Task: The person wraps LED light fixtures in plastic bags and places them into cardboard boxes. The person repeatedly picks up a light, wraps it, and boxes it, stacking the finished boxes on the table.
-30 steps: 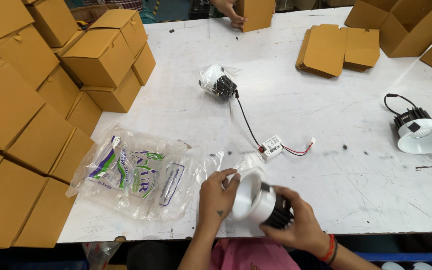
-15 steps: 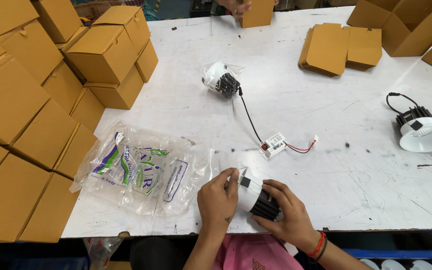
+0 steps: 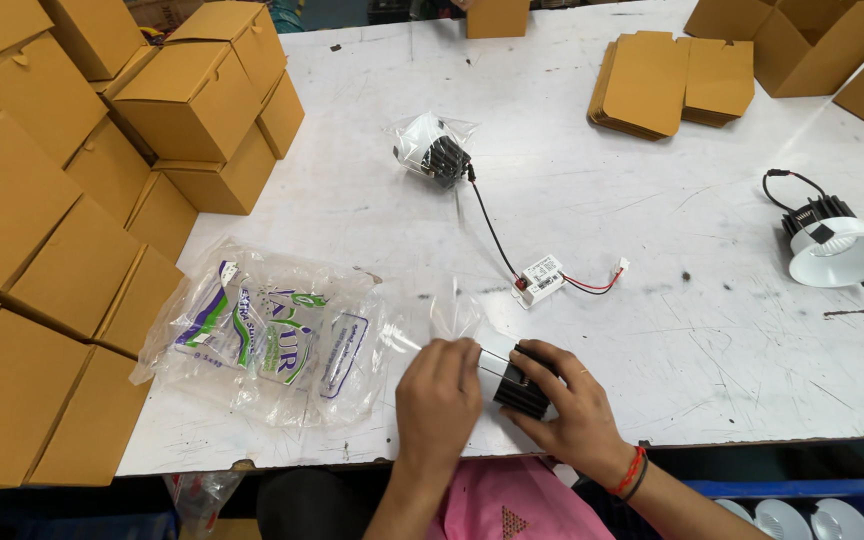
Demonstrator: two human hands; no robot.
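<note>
At the table's near edge both my hands hold one downlight (image 3: 508, 374), a white ring with a black finned heat sink, lying on its side. My left hand (image 3: 439, 397) covers its white front and a small clear plastic bag (image 3: 455, 315) that sticks up beside it. My right hand (image 3: 570, 404) grips the black finned back. A black cable runs from a small white driver box (image 3: 540, 279) to a second downlight wrapped in a clear bag (image 3: 432, 150) further back.
A printed plastic bag holding clear bags (image 3: 272, 335) lies left of my hands. Closed cardboard boxes (image 3: 192, 100) are stacked along the left. Flat cardboard blanks (image 3: 667, 80) lie at the back right. A bare white downlight (image 3: 837, 250) sits at the right.
The downlight has come down from a raised, tilted hold to lie on its side at the table edge. My left hand has moved over its white front and the clear bag.
</note>
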